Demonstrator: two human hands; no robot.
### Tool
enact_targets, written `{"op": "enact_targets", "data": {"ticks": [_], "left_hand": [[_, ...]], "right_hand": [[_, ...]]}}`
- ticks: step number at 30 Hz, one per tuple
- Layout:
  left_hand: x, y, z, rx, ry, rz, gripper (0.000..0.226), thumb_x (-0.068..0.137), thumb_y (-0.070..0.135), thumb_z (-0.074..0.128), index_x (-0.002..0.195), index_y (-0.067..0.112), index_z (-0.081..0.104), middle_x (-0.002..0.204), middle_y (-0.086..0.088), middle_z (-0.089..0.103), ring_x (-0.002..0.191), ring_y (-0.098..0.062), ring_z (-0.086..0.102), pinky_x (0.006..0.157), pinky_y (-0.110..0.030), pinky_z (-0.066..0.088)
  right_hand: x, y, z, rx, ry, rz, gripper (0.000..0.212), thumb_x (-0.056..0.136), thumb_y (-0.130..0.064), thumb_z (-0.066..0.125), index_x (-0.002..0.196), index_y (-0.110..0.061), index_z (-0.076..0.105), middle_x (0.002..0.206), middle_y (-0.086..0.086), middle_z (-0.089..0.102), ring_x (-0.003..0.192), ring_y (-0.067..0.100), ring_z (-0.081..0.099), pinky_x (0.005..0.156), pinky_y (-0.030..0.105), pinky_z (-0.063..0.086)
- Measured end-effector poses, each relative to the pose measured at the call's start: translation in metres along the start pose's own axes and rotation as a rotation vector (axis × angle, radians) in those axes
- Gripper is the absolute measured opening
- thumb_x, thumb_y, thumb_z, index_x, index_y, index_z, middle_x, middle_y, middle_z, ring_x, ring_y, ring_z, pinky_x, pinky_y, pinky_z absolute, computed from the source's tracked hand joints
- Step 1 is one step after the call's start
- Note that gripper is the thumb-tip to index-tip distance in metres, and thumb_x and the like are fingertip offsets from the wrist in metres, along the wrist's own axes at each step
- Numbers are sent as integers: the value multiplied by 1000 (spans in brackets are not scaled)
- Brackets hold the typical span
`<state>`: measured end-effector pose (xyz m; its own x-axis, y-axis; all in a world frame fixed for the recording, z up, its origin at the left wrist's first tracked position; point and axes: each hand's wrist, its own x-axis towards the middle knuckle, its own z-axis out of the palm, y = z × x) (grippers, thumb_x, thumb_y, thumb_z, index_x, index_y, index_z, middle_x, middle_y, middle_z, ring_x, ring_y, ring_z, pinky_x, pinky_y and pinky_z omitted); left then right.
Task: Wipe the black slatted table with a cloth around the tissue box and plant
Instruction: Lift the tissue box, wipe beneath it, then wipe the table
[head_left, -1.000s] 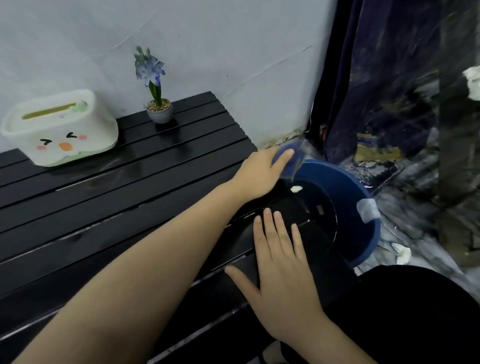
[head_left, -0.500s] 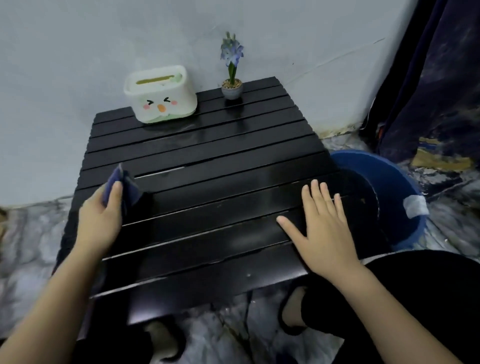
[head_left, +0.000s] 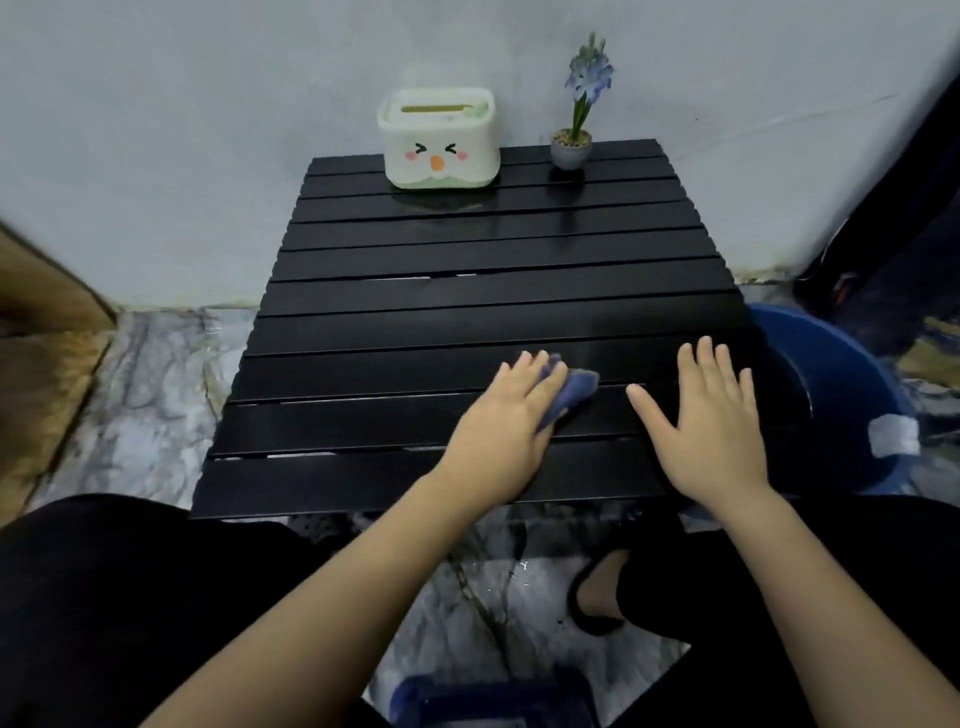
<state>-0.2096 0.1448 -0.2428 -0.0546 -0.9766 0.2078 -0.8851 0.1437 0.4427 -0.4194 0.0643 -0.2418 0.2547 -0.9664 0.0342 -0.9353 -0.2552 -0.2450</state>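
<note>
Two bare hands were on the black slatted desk (head_left: 467, 312), both toward its near edge. Left hand (head_left: 506, 421) sat at about 6 o'clock of the desk top, palm down, pressing a small crumpled blue cloth (head_left: 571, 392) against the slats; fingers (head_left: 524, 366) mostly extended and laid over the cloth, loosely curled on it rather than clenched, cloth poking out at 3 o'clock of the hand. Right hand (head_left: 709, 415) lay flat at about 4 o'clock of the desk, fingers spread wide, holding nothing, palm touching the slats, just beside the cloth but apart from it.

White rounded plastic tissue box with a cartoon face (head_left: 440, 140) stood at 12 o'clock of the desk, against the pale wall. Small grey pot with a blue-flowered plant (head_left: 571, 148) stood upright at about 1 o'clock, near the box, not touching it. Both well apart from the hands.

Blue round plastic bucket (head_left: 852, 374) sat on the floor at 3 o'clock, just beside the desk's right edge, a white patch on its wall. Marble-pattern floor (head_left: 150, 384) showed at 9 o'clock. Black-clad legs at the bottom, one foot in a dark shoe (head_left: 597, 597) under the desk's near edge.
</note>
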Motion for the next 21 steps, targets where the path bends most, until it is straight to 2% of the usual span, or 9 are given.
{"op": "enact_targets", "data": {"ticks": [3, 5, 8, 10, 12, 15, 17, 19, 21], "left_hand": [[-19, 25, 3, -198, -66, 104, 45, 98, 19, 53, 142, 10, 50, 148, -11, 48, 142, -27, 39, 122, -37, 20], [-30, 25, -10, -473, -89, -7, 41, 100, 21, 51, 141, 17, 52, 147, -1, 51, 142, -12, 37, 122, -29, 15], [-43, -3, -49, -638, 173, -243, 37, 98, 20, 53, 135, 15, 58, 140, 2, 57, 135, -3, 46, 120, -30, 27], [-59, -39, -81, -499, 373, -368, 36, 99, 16, 52, 135, 18, 58, 140, 0, 57, 135, -8, 47, 116, -27, 33], [-80, -81, -110, -261, 465, -475, 40, 101, 16, 49, 138, 28, 54, 139, -1, 58, 136, -16, 47, 113, -33, 37], [-109, -126, -117, 14, 401, -678, 38, 100, 23, 47, 137, 30, 52, 129, -7, 58, 123, -33, 52, 96, -40, 43], [-114, -127, -96, 70, 343, -767, 40, 100, 26, 48, 139, 22, 52, 140, -11, 52, 133, -35, 45, 105, -44, 39], [-107, -107, -69, 155, 334, -724, 43, 100, 25, 50, 139, 9, 53, 149, -17, 46, 142, -35, 36, 116, -45, 30], [-92, -74, -43, 207, 344, -566, 44, 97, 25, 50, 133, 0, 56, 143, -23, 51, 138, -39, 41, 116, -47, 31]], "right_hand": [[1, 1, 0, -4, 2, -3, 84, 96, -62, 34, 156, -4, 24, 166, 17, 16, 155, 29, 8, 125, 46, 5], [2, 1, 0, -3, 2, -7, 85, 96, -63, 33, 155, -4, 25, 166, 17, 16, 155, 29, 8, 125, 47, 5], [2, 2, 1, 7, 2, -16, 86, 95, -65, 33, 155, -3, 25, 165, 18, 16, 155, 30, 8, 125, 47, 5], [2, 2, 1, 4, 3, -19, 87, 96, -65, 32, 155, -3, 25, 165, 18, 16, 155, 30, 8, 125, 47, 5], [2, 2, 1, 3, 8, -21, 87, 95, -65, 32, 155, -2, 26, 165, 19, 17, 154, 31, 8, 125, 48, 5], [2, 1, 1, 2, 16, -24, 87, 95, -65, 32, 154, -1, 27, 165, 20, 17, 154, 32, 10, 125, 50, 7], [2, 1, 2, 1, 14, -22, 88, 95, -66, 31, 154, -1, 26, 165, 20, 17, 154, 32, 9, 125, 50, 7], [1, 2, 2, 2, 18, -23, 88, 95, -66, 31, 154, -1, 26, 165, 21, 17, 154, 33, 9, 125, 50, 7], [1, 2, 1, 5, 21, -23, 87, 96, -65, 32, 154, -1, 26, 164, 21, 17, 154, 33, 10, 125, 50, 7]]}}
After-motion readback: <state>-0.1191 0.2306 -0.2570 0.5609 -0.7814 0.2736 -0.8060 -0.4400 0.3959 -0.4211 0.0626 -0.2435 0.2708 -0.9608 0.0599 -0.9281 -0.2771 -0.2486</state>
